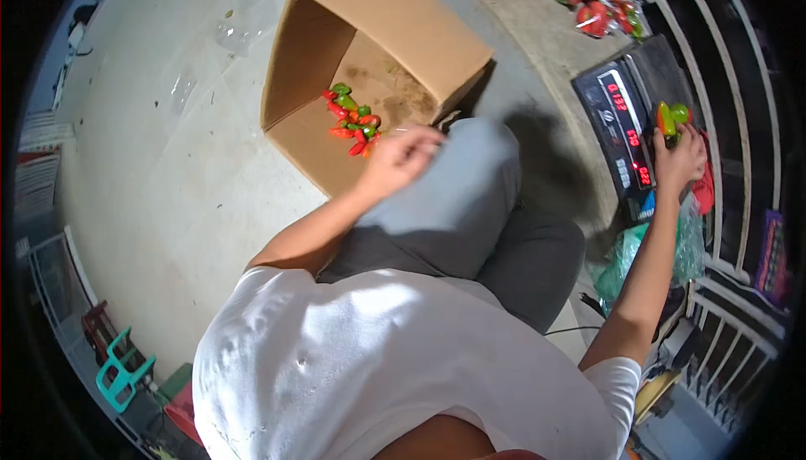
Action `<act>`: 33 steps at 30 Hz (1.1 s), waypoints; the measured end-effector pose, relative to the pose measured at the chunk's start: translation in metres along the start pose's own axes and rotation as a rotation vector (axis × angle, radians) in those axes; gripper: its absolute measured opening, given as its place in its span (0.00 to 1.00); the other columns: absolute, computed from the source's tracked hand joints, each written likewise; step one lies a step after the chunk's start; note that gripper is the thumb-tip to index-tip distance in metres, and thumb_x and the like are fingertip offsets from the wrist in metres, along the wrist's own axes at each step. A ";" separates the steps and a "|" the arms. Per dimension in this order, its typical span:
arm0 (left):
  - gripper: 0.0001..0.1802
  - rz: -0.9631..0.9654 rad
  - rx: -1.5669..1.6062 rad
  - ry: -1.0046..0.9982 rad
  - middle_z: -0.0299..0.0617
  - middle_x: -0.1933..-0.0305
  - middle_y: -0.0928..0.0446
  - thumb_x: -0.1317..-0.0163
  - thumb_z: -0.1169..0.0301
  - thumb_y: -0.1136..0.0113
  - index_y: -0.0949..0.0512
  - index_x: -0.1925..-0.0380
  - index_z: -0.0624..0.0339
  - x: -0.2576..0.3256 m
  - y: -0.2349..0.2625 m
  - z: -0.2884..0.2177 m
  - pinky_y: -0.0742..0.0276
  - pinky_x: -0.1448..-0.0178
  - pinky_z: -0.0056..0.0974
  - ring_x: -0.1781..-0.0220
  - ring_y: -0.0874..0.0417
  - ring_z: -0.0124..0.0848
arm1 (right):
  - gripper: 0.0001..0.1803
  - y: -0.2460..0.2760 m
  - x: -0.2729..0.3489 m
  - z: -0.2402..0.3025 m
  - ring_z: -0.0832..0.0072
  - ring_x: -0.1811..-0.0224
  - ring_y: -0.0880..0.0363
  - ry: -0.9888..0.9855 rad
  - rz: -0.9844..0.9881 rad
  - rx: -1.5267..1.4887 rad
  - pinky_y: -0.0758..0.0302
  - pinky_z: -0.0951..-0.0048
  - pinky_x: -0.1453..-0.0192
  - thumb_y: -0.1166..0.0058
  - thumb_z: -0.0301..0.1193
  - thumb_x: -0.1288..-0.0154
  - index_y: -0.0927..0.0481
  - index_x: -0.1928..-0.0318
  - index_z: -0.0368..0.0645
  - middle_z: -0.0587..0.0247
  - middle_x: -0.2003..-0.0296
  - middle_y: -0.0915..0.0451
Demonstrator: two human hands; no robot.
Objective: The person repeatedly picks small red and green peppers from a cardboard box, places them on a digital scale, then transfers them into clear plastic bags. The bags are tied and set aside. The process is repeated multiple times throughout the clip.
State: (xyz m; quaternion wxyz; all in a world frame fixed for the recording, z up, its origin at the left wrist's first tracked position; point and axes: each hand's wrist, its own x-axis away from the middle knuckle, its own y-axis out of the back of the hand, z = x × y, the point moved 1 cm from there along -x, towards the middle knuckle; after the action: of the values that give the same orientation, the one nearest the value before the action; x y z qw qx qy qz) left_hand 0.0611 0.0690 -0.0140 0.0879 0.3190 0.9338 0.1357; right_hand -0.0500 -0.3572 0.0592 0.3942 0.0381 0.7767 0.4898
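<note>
My right hand (682, 158) reaches to the digital scale (620, 112) on my right, its fingers closed around green and yellowish peppers (666, 120). Part of what it grips is hidden behind the fingers, and something red (703, 183) shows beside the wrist. My left hand (401, 158) hovers by my knee at the near edge of the cardboard box (294, 149), fingers loosely bent and apart, holding nothing I can see. Inside that box, a small heap of red, orange and green peppers (361, 120) lies near its left side.
Clear bags packed with red and green peppers (592, 17) lie at the far right. Green plastic bags (625, 250) sit below the scale, beside white metal railings (735, 99). Plastic scraps (232, 38) litter the floor. A turquoise stool (123, 372) stands at the lower left.
</note>
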 end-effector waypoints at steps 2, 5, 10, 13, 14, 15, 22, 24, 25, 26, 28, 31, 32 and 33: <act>0.08 -0.142 -0.166 0.234 0.43 0.71 0.25 0.45 0.74 0.50 0.26 0.66 0.63 0.038 0.001 0.089 0.29 0.62 0.33 0.68 0.24 0.29 | 0.22 0.019 0.001 0.013 0.62 0.51 0.32 0.196 0.094 -0.328 0.40 0.59 0.49 0.39 0.40 0.56 0.26 0.59 0.46 0.61 0.56 0.26; 0.13 -0.047 -0.478 0.669 0.52 0.67 0.24 0.49 0.68 0.51 0.24 0.66 0.62 0.103 0.019 0.203 0.26 0.58 0.43 0.63 0.21 0.44 | 0.21 0.079 0.026 0.097 0.63 0.58 0.29 0.398 0.421 -0.734 0.39 0.63 0.50 0.39 0.33 0.60 0.26 0.61 0.45 0.59 0.66 0.25; 0.16 0.279 -0.820 0.817 0.54 0.58 0.25 0.49 0.63 0.51 0.23 0.63 0.58 0.135 0.041 0.324 0.28 0.51 0.44 0.56 0.23 0.47 | 0.22 0.119 0.072 0.219 0.68 0.60 0.28 0.880 0.718 -1.025 0.44 0.58 0.45 0.39 0.32 0.61 0.27 0.60 0.46 0.64 0.65 0.26; 0.18 0.277 -0.772 0.809 0.52 0.56 0.26 0.49 0.61 0.51 0.24 0.60 0.56 0.114 0.039 0.367 0.29 0.48 0.44 0.53 0.25 0.45 | 0.22 0.113 0.091 0.262 0.67 0.58 0.29 0.727 0.754 -1.155 0.44 0.56 0.45 0.39 0.32 0.59 0.27 0.59 0.46 0.65 0.64 0.26; 0.18 0.252 -0.743 0.782 0.51 0.55 0.26 0.48 0.61 0.51 0.24 0.59 0.55 0.107 0.035 0.379 0.30 0.48 0.43 0.52 0.25 0.45 | 0.22 0.110 0.092 0.267 0.67 0.58 0.29 0.709 0.706 -1.144 0.44 0.55 0.45 0.39 0.33 0.59 0.27 0.59 0.47 0.65 0.64 0.26; 0.19 0.280 -0.726 0.872 0.50 0.54 0.26 0.48 0.60 0.52 0.25 0.57 0.53 0.075 0.034 0.350 0.30 0.47 0.43 0.50 0.26 0.44 | 0.21 0.104 0.095 0.273 0.67 0.58 0.30 0.675 0.655 -1.117 0.44 0.54 0.45 0.39 0.33 0.58 0.27 0.59 0.47 0.66 0.65 0.26; 0.19 0.405 -0.894 0.828 0.42 0.42 0.36 0.43 0.55 0.57 0.29 0.51 0.33 0.023 0.018 0.346 0.38 0.42 0.47 0.40 0.36 0.41 | 0.18 0.070 0.112 0.251 0.67 0.57 0.30 0.708 0.582 -1.036 0.42 0.55 0.46 0.40 0.29 0.59 0.25 0.62 0.47 0.66 0.64 0.26; 0.18 0.535 -1.006 0.752 0.39 0.40 0.39 0.41 0.55 0.58 0.30 0.50 0.29 0.018 0.003 0.345 0.41 0.43 0.50 0.39 0.39 0.41 | 0.17 0.064 0.114 0.251 0.67 0.58 0.30 0.618 0.637 -1.069 0.39 0.57 0.48 0.40 0.28 0.59 0.25 0.63 0.47 0.66 0.64 0.26; 0.17 0.623 -1.076 0.720 0.39 0.39 0.40 0.41 0.56 0.58 0.31 0.50 0.27 0.012 -0.002 0.334 0.42 0.43 0.51 0.38 0.40 0.41 | 0.16 0.063 0.114 0.251 0.67 0.59 0.30 0.569 0.663 -1.081 0.38 0.57 0.49 0.40 0.27 0.60 0.24 0.64 0.47 0.66 0.64 0.26; 0.17 0.709 -1.145 0.685 0.38 0.39 0.41 0.40 0.57 0.58 0.31 0.50 0.26 0.009 -0.008 0.329 0.43 0.44 0.52 0.38 0.41 0.41 | 0.16 0.064 0.113 0.252 0.67 0.59 0.30 0.577 0.671 -1.082 0.37 0.58 0.50 0.41 0.27 0.60 0.24 0.65 0.46 0.66 0.65 0.26; 0.19 0.808 -1.225 0.751 0.39 0.38 0.44 0.41 0.60 0.57 0.34 0.47 0.32 0.003 -0.016 0.340 0.40 0.46 0.50 0.39 0.40 0.42 | 0.15 0.064 0.108 0.257 0.66 0.60 0.29 0.598 0.667 -1.081 0.35 0.61 0.52 0.41 0.27 0.60 0.24 0.65 0.46 0.66 0.66 0.26; 0.20 0.683 -1.119 0.885 0.40 0.38 0.44 0.43 0.60 0.53 0.34 0.48 0.40 0.007 -0.019 0.353 0.40 0.45 0.52 0.38 0.41 0.42 | 0.15 0.061 0.107 0.263 0.66 0.62 0.29 0.634 0.680 -1.091 0.34 0.62 0.55 0.41 0.27 0.60 0.24 0.66 0.45 0.66 0.67 0.25; 0.22 0.676 -1.081 0.887 0.41 0.38 0.45 0.45 0.59 0.50 0.34 0.48 0.40 0.010 -0.022 0.354 0.41 0.44 0.52 0.37 0.42 0.42 | 0.15 0.061 0.106 0.262 0.65 0.62 0.29 0.623 0.694 -1.087 0.34 0.63 0.55 0.41 0.26 0.60 0.24 0.66 0.44 0.65 0.67 0.25; 0.24 0.665 -1.046 0.898 0.41 0.37 0.45 0.47 0.58 0.48 0.35 0.48 0.40 0.012 -0.017 0.344 0.42 0.43 0.53 0.37 0.43 0.42 | 0.14 0.061 0.107 0.262 0.65 0.63 0.29 0.616 0.706 -1.093 0.34 0.64 0.55 0.42 0.25 0.59 0.24 0.66 0.44 0.64 0.67 0.24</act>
State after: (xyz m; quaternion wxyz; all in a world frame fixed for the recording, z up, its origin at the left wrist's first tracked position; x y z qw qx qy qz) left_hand 0.1285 0.1317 -0.3466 -0.2059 0.4143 0.5488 0.6963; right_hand 0.0272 -0.0865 -0.0084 -0.0622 -0.0557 0.4377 0.8952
